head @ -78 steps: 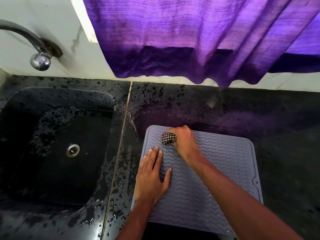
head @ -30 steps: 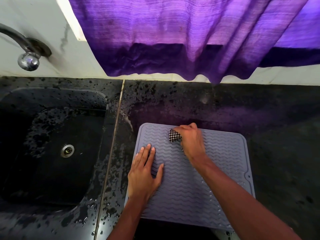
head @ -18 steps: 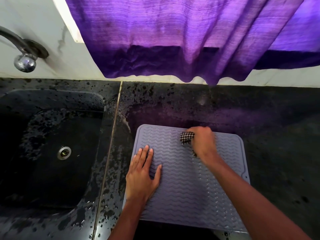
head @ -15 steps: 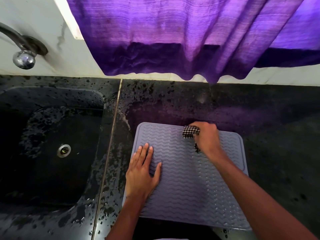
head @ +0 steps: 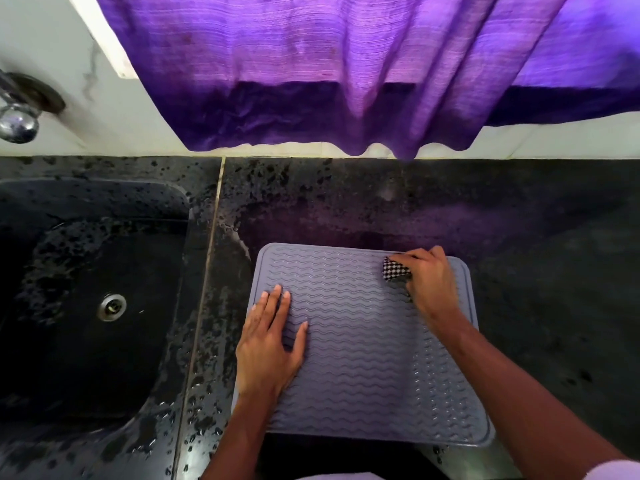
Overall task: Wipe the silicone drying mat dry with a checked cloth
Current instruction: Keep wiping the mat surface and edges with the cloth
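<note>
Right hand [head: 429, 282] has slid the bunched checked cloth [head: 394, 270] along the far edge of the silicone drying mat [head: 363, 358] to its far right corner, fingers curled round the wad. Left hand [head: 270, 348] lies flat, fingers straight, pressing near the mat's left edge. The mat lies on the wet black counter [head: 536, 254], beside the sink [head: 86, 341]. It looks soft, floppy and probably slippery, so pinning it flat suits best.

A home kitchen, judging by the black stone counter [head: 398, 206] spattered with water, the sunken dark sink [head: 45, 216] with its metal drain [head: 111, 307], a chrome tap [head: 17, 124] on the pale wall, and a purple curtain [head: 311, 71] hanging above.
</note>
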`<action>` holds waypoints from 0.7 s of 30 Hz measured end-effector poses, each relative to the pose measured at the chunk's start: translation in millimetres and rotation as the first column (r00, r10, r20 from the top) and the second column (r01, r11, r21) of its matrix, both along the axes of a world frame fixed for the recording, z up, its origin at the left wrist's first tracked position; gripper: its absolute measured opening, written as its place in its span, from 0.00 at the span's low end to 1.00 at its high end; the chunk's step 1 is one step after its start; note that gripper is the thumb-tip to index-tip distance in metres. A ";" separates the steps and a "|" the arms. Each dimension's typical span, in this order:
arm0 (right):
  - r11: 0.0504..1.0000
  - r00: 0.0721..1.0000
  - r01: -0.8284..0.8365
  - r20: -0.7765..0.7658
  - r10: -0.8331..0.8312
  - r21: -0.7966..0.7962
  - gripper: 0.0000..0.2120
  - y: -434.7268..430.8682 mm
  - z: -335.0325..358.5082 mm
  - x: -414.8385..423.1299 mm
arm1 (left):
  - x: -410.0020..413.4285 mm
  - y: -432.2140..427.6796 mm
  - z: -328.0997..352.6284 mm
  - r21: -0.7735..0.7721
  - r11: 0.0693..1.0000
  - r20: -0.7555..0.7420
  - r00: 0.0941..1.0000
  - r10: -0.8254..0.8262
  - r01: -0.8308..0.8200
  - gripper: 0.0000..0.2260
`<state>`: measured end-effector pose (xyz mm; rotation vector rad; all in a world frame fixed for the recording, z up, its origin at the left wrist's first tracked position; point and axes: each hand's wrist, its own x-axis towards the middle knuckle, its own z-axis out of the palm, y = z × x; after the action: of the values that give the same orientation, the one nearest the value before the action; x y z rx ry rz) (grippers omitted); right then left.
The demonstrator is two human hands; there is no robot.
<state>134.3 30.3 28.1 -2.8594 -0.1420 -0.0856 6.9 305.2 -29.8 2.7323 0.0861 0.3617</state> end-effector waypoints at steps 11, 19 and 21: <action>0.997 0.997 -0.032 -0.068 0.036 0.068 0.25 44.4 12.8 2.6 | 0.1 0.1 1.1 0.023 1.000 -0.023 1.000 -0.014 0.014 0.29; 0.998 0.998 0.053 -0.041 -0.055 -0.037 0.25 -7.8 13.8 -2.2 | 0.4 -0.7 -0.2 0.001 1.000 0.012 1.000 -0.003 0.003 0.28; 0.993 0.992 0.112 -0.062 -0.114 -0.049 0.25 -30.3 16.2 -4.4 | 0.5 -0.7 0.7 0.000 1.000 0.012 1.000 0.000 0.000 0.28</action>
<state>129.9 0.0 44.3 -2.9101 0.0317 -0.0127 7.4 304.5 -29.0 2.7295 0.0835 0.3784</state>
